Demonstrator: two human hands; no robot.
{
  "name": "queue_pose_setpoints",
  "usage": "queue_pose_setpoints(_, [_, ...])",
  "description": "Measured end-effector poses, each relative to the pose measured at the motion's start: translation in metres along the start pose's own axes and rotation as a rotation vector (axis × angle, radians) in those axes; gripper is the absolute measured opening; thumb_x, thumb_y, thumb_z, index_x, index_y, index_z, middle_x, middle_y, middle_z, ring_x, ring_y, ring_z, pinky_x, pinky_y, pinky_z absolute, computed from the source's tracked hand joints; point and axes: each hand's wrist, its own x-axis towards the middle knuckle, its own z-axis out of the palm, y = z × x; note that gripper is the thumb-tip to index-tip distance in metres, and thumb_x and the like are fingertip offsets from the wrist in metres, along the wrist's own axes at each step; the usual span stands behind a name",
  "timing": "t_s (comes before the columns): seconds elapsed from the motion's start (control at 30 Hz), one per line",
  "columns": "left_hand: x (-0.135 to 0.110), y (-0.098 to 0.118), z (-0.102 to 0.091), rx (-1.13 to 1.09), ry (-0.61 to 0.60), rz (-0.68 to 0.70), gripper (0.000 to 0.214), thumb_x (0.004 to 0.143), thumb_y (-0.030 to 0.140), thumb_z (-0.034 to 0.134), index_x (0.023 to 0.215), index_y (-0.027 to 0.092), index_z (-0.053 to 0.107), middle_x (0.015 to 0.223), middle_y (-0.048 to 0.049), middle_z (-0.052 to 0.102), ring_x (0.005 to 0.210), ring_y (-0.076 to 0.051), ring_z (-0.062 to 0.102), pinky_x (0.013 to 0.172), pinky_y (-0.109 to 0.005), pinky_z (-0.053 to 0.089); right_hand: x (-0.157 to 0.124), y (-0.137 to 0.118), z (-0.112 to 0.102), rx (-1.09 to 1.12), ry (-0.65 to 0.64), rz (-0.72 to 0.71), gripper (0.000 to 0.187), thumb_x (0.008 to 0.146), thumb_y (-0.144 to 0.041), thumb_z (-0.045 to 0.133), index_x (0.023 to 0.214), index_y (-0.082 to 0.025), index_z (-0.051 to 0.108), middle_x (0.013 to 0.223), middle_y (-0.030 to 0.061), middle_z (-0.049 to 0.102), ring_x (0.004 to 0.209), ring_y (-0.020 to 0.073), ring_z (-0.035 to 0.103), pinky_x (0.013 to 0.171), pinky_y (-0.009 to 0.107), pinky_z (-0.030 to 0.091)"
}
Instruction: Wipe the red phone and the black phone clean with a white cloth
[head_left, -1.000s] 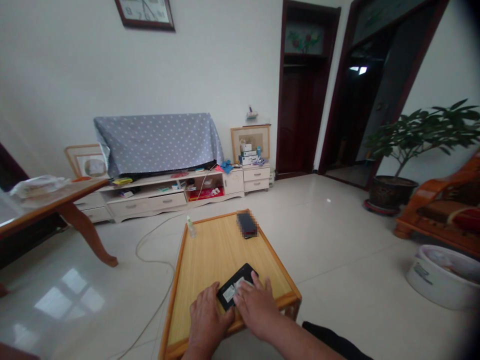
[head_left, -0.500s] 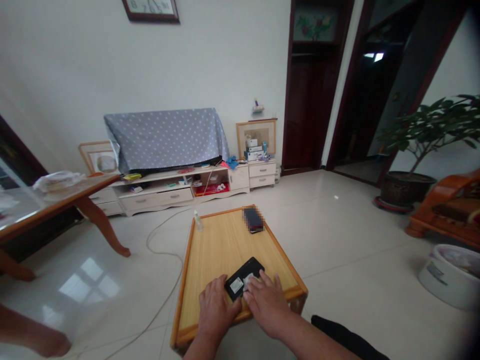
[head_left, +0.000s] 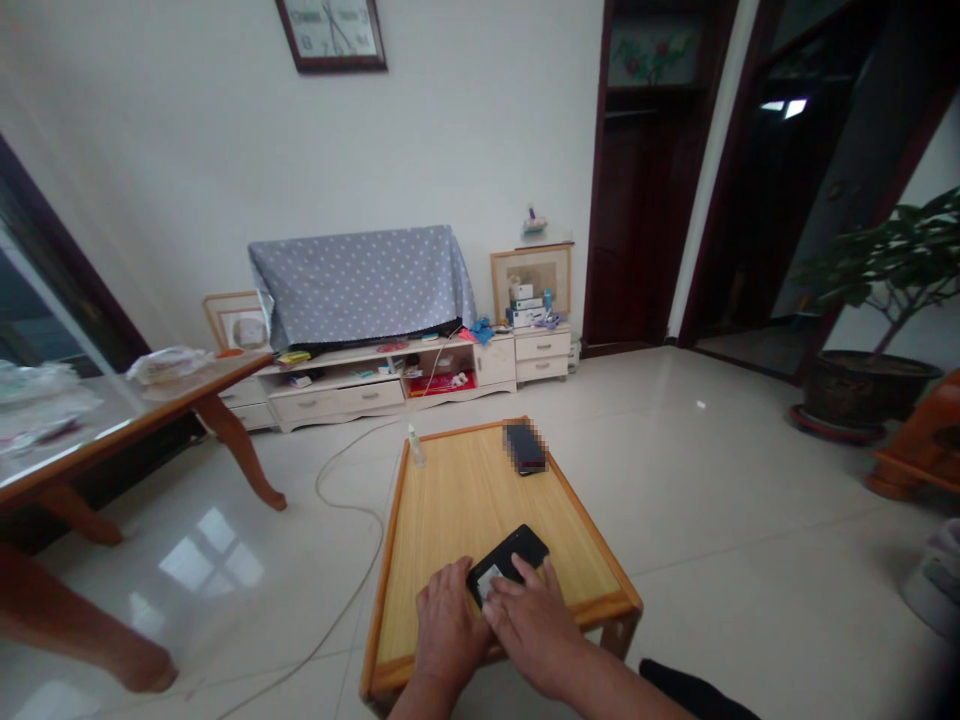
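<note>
My left hand (head_left: 450,630) and my right hand (head_left: 534,630) rest together on a flat black rectangular case (head_left: 517,552) near the front edge of a low bamboo table with an orange wooden rim (head_left: 480,530). The fingers of my left hand press its lower left corner. My right fingers lie over its near end, beside a small white label (head_left: 489,580), which they partly cover. Farther along the table lie a dark phone-like object (head_left: 525,448), blurred out, and a small clear bottle with a green cap (head_left: 415,447).
A white cord (head_left: 345,500) curves across the tiled floor left of the table. A glass-topped table (head_left: 135,420) stands at the left, and a pale cabinet (head_left: 375,385) lines the back wall. A potted plant (head_left: 862,390) stands at the right.
The whole room has shifted right and the view has tilted as my head turned. Both hands stay on the black case, and my right fingers now cover more of the white label.
</note>
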Motion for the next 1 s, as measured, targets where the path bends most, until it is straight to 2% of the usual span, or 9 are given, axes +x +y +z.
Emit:
queue_pose_setpoints(0.17, [0.0,-0.001,0.005,0.021,0.025,-0.016,0.062,0.074,0.033,0.063,0.134,0.018,0.05,0.13,-0.0114,0.06,0.125,-0.026,0.049,0.106,-0.039,0.031,0.012,0.001,-0.01,-0.037,0.031,0.158,0.057,0.103,-0.045,0.016,0.124,-0.034,0.068,0.142,-0.0013,0.057,0.146,0.0338,0.027,0.116,0.065,0.004])
queue_pose_setpoints(0.3, [-0.001,-0.005,0.008,0.01,0.046,0.002,0.051,0.083,0.024,0.05,0.134,0.02,0.05,0.129,-0.0099,0.061,0.123,-0.022,0.051,0.104,-0.035,0.032,0.008,-0.01,-0.002,0.04,-0.036,0.003,0.056,0.104,-0.046,0.016,0.123,-0.036,0.067,0.14,-0.0017,0.059,0.146,0.0299,0.029,0.118,0.062,0.006])
queue_pose_setpoints(0.37, [-0.001,-0.005,0.007,0.011,0.046,0.001,0.051,0.084,0.024,0.049,0.134,0.02,0.05,0.129,-0.01,0.06,0.123,-0.022,0.051,0.105,-0.035,0.031,0.01,-0.01,-0.001,0.047,-0.032,-0.011,0.056,0.104,-0.047,0.016,0.126,-0.036,0.066,0.141,-0.0014,0.059,0.147,0.0299,0.028,0.118,0.063,0.003])
queue_pose_setpoints(0.53, [-0.001,0.001,0.003,0.027,0.011,-0.034,0.065,0.073,0.034,0.064,0.135,0.02,0.05,0.132,-0.0106,0.059,0.127,-0.027,0.048,0.109,-0.04,0.029,0.027,0.005,-0.007,-0.028,0.06,0.205,0.057,0.103,-0.048,0.015,0.129,-0.036,0.064,0.144,-0.002,0.056,0.147,0.0348,0.026,0.114,0.07,0.002])
queue_pose_setpoints(0.6, [0.0,0.0,0.003,0.027,0.019,-0.037,0.062,0.076,0.034,0.061,0.135,0.019,0.05,0.132,-0.011,0.059,0.127,-0.027,0.048,0.109,-0.04,0.029,0.027,0.002,-0.002,-0.013,0.049,0.165,0.057,0.103,-0.048,0.014,0.13,-0.036,0.063,0.144,-0.0021,0.056,0.146,0.0346,0.027,0.114,0.069,0.004])
queue_pose_setpoints(0.77, [-0.001,-0.009,0.012,0.018,0.047,-0.009,0.053,0.085,0.023,0.048,0.137,0.019,0.048,0.135,-0.0121,0.058,0.126,-0.023,0.05,0.106,-0.037,0.032,0.023,-0.012,0.014,0.048,0.0,-0.049,0.054,0.104,-0.047,0.014,0.138,-0.039,0.055,0.145,-0.0033,0.054,0.148,0.0297,0.024,0.118,0.064,0.004])
queue_pose_setpoints(0.83, [-0.002,-0.011,0.014,0.009,0.072,0.003,0.058,0.081,0.027,0.054,0.138,0.018,0.047,0.134,-0.0127,0.058,0.126,-0.025,0.05,0.108,-0.038,0.032,0.031,-0.006,0.011,0.009,0.013,-0.001,0.053,0.104,-0.046,0.015,0.139,-0.039,0.055,0.147,-0.0038,0.052,0.148,0.0306,0.024,0.117,0.065,0.003])
queue_pose_setpoints(0.93, [-0.002,-0.011,0.016,-0.002,0.105,0.018,0.071,0.071,0.032,0.064,0.138,0.016,0.046,0.131,-0.0132,0.059,0.125,-0.028,0.051,0.108,-0.04,0.032,0.046,0.008,0.004,-0.059,0.058,0.178,0.053,0.103,-0.045,0.017,0.138,-0.038,0.056,0.151,-0.0041,0.048,0.147,0.0342,0.024,0.114,0.07,0.004])
queue_pose_setpoints(1.0, [-0.001,-0.012,0.017,-0.004,0.11,0.02,0.074,0.069,0.032,0.066,0.138,0.015,0.046,0.13,-0.0137,0.06,0.125,-0.028,0.051,0.108,-0.04,0.032,0.049,0.011,0.005,-0.077,0.079,0.232,0.053,0.103,-0.046,0.017,0.139,-0.037,0.055,0.152,-0.0036,0.047,0.147,0.0353,0.023,0.113,0.071,0.005])
